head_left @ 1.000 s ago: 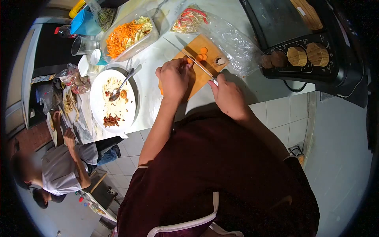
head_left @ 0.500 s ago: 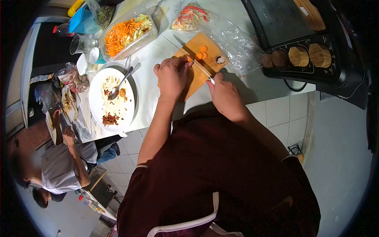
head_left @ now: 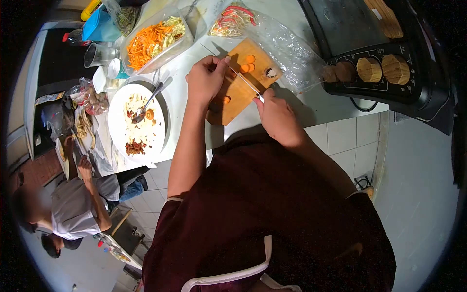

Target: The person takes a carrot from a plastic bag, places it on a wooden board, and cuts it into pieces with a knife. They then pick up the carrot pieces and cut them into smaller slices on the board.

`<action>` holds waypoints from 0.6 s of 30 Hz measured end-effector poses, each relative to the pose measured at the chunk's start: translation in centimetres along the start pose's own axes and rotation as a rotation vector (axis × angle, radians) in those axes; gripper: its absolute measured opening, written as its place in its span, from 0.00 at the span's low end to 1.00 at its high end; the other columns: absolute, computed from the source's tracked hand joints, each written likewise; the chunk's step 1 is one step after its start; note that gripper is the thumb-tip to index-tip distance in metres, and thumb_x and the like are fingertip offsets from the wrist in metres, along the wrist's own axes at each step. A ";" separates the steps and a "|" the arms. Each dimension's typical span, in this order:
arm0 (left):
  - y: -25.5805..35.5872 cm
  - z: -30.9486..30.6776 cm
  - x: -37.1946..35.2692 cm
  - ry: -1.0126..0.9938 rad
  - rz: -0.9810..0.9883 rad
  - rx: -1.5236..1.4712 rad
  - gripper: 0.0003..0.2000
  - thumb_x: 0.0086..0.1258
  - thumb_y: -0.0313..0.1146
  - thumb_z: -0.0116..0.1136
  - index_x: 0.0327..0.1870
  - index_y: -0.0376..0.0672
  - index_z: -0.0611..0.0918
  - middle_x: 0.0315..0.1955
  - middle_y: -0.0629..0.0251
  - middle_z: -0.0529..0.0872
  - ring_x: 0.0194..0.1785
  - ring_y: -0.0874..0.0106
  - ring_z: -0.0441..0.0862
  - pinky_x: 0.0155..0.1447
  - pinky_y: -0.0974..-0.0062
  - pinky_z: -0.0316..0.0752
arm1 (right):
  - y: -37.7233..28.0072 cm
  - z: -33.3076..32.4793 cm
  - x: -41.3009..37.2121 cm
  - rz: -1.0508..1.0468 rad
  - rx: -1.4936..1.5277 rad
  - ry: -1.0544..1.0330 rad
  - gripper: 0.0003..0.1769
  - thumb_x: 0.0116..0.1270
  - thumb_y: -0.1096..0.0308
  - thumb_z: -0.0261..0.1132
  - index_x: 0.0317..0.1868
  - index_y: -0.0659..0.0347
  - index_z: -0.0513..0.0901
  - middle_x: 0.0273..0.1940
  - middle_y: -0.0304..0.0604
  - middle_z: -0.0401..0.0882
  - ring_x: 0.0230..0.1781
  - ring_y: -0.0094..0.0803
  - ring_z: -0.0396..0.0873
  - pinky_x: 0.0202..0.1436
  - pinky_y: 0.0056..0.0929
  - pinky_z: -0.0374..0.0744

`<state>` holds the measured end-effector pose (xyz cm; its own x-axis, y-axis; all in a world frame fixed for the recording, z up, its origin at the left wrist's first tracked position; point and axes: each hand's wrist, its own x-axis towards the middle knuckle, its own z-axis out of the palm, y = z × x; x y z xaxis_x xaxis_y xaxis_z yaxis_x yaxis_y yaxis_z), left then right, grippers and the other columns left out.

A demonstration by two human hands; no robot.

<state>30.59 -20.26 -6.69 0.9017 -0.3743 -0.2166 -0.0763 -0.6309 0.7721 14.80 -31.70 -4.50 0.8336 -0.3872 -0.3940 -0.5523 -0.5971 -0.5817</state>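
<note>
My right hand (head_left: 278, 116) is wrapped round the white handle of a knife (head_left: 247, 82). Its thin blade slants up and left across a wooden cutting board (head_left: 243, 102). My left hand (head_left: 206, 82) is over the board's left edge, close to the blade, with its fingers curled and fingertips together; what they hold, if anything, is hidden. Several carrot slices (head_left: 249, 63) lie on the board beyond the blade, and an orange bit shows beside the blade. A small carrot piece (head_left: 226, 100) rests on the near left part of the board.
Left of the board are a white plate (head_left: 154, 134) with food scraps and a spoon (head_left: 141, 112), and a plastic container (head_left: 182, 46) of shredded vegetables. A plastic bag (head_left: 287, 53) lies behind. A black appliance (head_left: 413, 58) stands right. Another person (head_left: 78, 202) is at far left.
My left hand has shifted a little left and up, away from the blade, uncovering the small carrot piece on the board. My right hand and the knife have hardly moved.
</note>
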 end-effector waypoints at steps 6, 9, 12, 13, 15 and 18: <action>1.1 -0.1 -0.4 -0.012 -0.056 0.005 0.16 0.67 0.42 0.63 0.34 0.34 0.84 0.26 0.61 0.86 0.29 0.77 0.78 0.38 0.77 0.73 | -0.3 -0.4 0.1 0.004 0.003 -0.015 0.19 0.72 0.58 0.55 0.41 0.70 0.71 0.32 0.67 0.80 0.37 0.64 0.79 0.40 0.55 0.77; 1.3 0.0 -0.5 -0.026 -0.054 -0.004 0.15 0.67 0.42 0.63 0.36 0.35 0.84 0.26 0.62 0.86 0.29 0.77 0.78 0.38 0.77 0.73 | -0.1 -0.3 0.3 0.018 -0.009 -0.029 0.19 0.73 0.57 0.55 0.42 0.70 0.71 0.32 0.66 0.80 0.37 0.65 0.79 0.41 0.56 0.77; 1.3 0.3 -0.2 -0.039 -0.092 0.009 0.15 0.67 0.43 0.63 0.36 0.37 0.85 0.25 0.62 0.86 0.29 0.77 0.80 0.39 0.76 0.74 | 0.5 0.1 0.6 0.008 -0.014 -0.037 0.20 0.73 0.56 0.54 0.44 0.69 0.70 0.33 0.66 0.80 0.37 0.65 0.78 0.41 0.57 0.75; 0.9 0.6 0.1 -0.025 -0.070 0.048 0.16 0.66 0.44 0.63 0.36 0.38 0.85 0.26 0.62 0.87 0.30 0.76 0.81 0.39 0.76 0.74 | 0.7 0.2 0.7 0.010 -0.012 -0.047 0.20 0.73 0.56 0.54 0.44 0.69 0.70 0.33 0.66 0.80 0.37 0.65 0.78 0.41 0.57 0.75; 0.6 0.9 -0.3 -0.018 -0.058 0.084 0.16 0.66 0.46 0.63 0.36 0.39 0.85 0.26 0.63 0.87 0.30 0.75 0.82 0.40 0.75 0.74 | 1.2 0.7 0.5 0.032 0.004 -0.055 0.20 0.73 0.56 0.54 0.44 0.69 0.70 0.33 0.66 0.80 0.37 0.65 0.78 0.41 0.57 0.75; 0.8 0.7 -0.3 -0.005 -0.036 0.160 0.17 0.66 0.48 0.62 0.36 0.40 0.85 0.27 0.62 0.88 0.31 0.70 0.84 0.43 0.74 0.74 | 1.3 0.9 1.0 0.055 0.025 -0.055 0.19 0.73 0.56 0.54 0.44 0.69 0.69 0.33 0.66 0.80 0.38 0.66 0.78 0.42 0.58 0.75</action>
<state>29.99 -21.14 -6.43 0.9029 -0.3528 -0.2457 -0.1114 -0.7440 0.6588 14.93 -32.23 -6.27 0.8008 -0.3793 -0.4635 -0.5975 -0.5585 -0.5754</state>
